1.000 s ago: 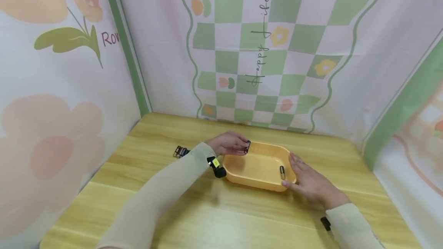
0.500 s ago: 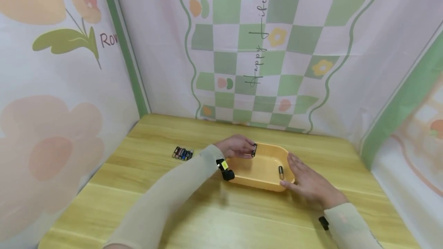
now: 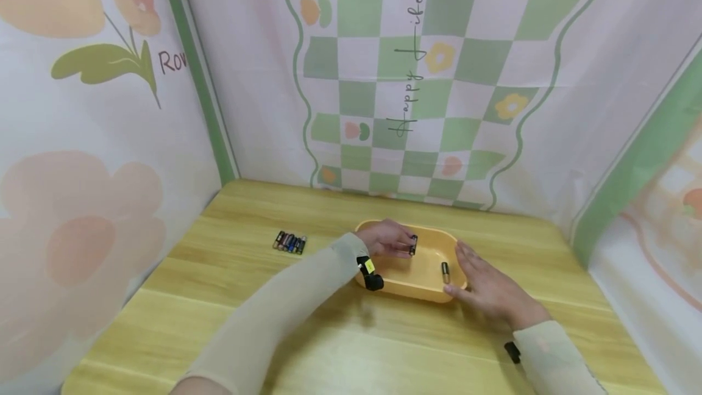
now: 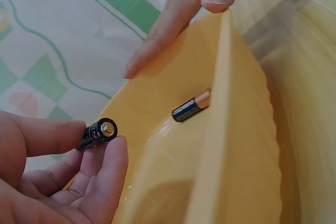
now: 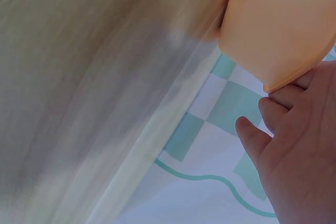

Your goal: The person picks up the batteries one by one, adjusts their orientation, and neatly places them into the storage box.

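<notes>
Battery point(image 3: 414, 245) is pinched in the left hand point(image 3: 390, 239), thumb against fingertips, over the inside of the yellow tray point(image 3: 417, 291); I cannot tell how high. On my head view its long axis runs roughly from the tray's far side to its near side, much like the loose battery point(image 3: 446, 272) lying in the tray's right end. The gap between these two, I judge, matters most. Nearer the loose one, the right hand point(image 3: 496, 294) rests on the tray's right end, fingers fairly straight, thumb apart at the near corner. Beyond the tray's left end I see a row of batteries point(image 3: 290, 242).
</notes>
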`<state>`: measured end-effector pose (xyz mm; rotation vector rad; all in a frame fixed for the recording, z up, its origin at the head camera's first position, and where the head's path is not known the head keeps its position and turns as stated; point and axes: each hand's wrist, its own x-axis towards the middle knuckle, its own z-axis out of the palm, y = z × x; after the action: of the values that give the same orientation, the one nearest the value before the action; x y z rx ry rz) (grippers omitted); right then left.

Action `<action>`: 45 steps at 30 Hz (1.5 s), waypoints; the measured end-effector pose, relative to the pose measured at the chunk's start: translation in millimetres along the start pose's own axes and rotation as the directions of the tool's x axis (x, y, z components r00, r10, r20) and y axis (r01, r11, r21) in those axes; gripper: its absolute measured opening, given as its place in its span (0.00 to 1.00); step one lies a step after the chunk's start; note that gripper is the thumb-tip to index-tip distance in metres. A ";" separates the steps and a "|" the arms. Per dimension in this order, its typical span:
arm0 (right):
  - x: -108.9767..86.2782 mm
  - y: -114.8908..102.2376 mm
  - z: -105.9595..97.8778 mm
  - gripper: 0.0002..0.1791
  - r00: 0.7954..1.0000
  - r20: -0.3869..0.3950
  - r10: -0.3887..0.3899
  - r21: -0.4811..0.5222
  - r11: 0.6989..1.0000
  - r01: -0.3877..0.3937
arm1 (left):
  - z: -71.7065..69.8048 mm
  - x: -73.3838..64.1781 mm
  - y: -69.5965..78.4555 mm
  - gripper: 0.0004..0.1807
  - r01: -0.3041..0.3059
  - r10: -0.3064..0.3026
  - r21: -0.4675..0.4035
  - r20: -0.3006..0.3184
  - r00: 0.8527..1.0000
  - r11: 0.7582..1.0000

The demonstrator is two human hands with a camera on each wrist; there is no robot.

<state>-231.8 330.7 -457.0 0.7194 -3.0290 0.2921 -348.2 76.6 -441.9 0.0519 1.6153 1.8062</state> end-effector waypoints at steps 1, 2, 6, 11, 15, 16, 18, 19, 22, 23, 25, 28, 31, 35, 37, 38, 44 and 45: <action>0.0 -0.2 -0.4 0.52 1.000 -0.003 -0.002 0.000 1.000 0.002 | 1.7 1.0 -0.8 0.14 0.000 0.000 0.000 0.001 1.000 1.000; 0.0 -0.1 -0.7 0.52 1.000 -0.007 -0.005 0.001 1.000 0.005 | 3.6 2.0 -1.6 0.13 0.001 -0.001 0.002 0.004 1.000 1.000; -0.3 1.3 -1.4 0.52 1.000 -0.010 -0.002 -0.004 1.000 0.002 | 12.3 6.3 -4.4 0.10 0.003 -0.004 0.041 0.025 1.000 0.999; 0.4 2.5 -1.5 0.52 1.000 -0.004 -0.001 0.009 1.000 0.001 | 22.3 14.8 -10.6 0.04 0.013 -0.015 0.127 0.019 1.000 0.992; 1.7 2.9 1.5 0.52 1.000 -0.003 -0.005 0.009 1.000 0.005 | 30.1 21.9 -18.2 0.03 0.023 -0.021 0.148 -0.015 1.000 0.989; 1.6 2.7 2.3 0.52 1.000 -0.003 -0.004 0.009 1.000 0.004 | 32.1 22.9 -19.9 0.02 0.024 -0.021 0.159 -0.022 1.000 0.987; 1.1 2.1 3.5 0.52 1.000 -0.003 -0.002 0.013 1.000 0.002 | 36.2 24.7 -22.8 0.02 0.025 -0.020 0.172 -0.032 0.999 0.985; 0.6 1.7 3.9 0.52 1.000 -0.005 -0.001 0.013 1.000 0.001 | 38.3 25.1 -24.0 0.01 0.025 -0.018 0.181 -0.040 0.999 0.983; -0.5 1.1 4.6 0.52 1.000 -0.006 -0.001 0.017 1.000 0.002 | 43.5 27.4 -27.0 0.01 0.026 -0.018 0.184 -0.048 0.999 0.983; -0.7 1.0 4.7 0.52 1.000 -0.006 -0.001 0.015 1.000 0.001 | 45.0 28.7 -28.0 0.02 0.029 -0.020 0.180 -0.052 0.998 0.983; -0.7 0.7 4.5 0.52 1.000 -0.011 -0.003 0.009 1.000 0.003 | 47.7 31.7 -29.6 0.03 0.035 -0.025 0.171 -0.062 0.998 0.985; 0.3 0.0 3.1 0.52 1.000 -0.022 -0.011 0.005 1.000 0.011 | 51.4 35.7 -30.7 0.03 0.039 -0.026 0.163 -0.083 0.996 0.986; 1.6 0.0 2.0 0.52 0.999 -0.027 -0.022 -0.001 1.000 0.022 | 55.5 36.6 -30.5 0.03 0.049 -0.028 0.175 -0.119 0.992 0.983; 2.4 1.8 2.7 0.52 1.000 -0.020 -0.021 -0.005 1.000 0.021 | 62.5 37.7 -30.7 0.04 0.077 -0.037 0.218 -0.180 0.983 0.973; 2.7 2.3 2.7 0.52 1.000 -0.018 -0.015 -0.004 1.000 0.015 | 66.4 36.3 -29.6 0.04 0.088 -0.040 0.232 -0.205 0.978 0.969; 2.8 2.0 2.6 0.52 1.000 -0.018 -0.013 -0.004 1.000 0.013 | 68.5 36.0 -29.4 0.04 0.091 -0.039 0.236 -0.215 0.976 0.968; 2.5 -0.5 1.9 0.52 0.999 -0.028 -0.017 -0.002 1.000 0.017 | 79.7 30.3 -28.7 0.03 0.087 -0.014 0.285 -0.250 0.968 0.954; 2.4 -0.3 2.2 0.52 0.999 -0.029 -0.020 -0.005 1.000 0.020 | 81.0 28.9 -28.5 0.03 0.085 -0.007 0.300 -0.252 0.968 0.950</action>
<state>-233.8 328.9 -459.0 0.7376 -2.9925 0.2918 -319.0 160.2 -461.2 -0.0735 2.0510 1.5558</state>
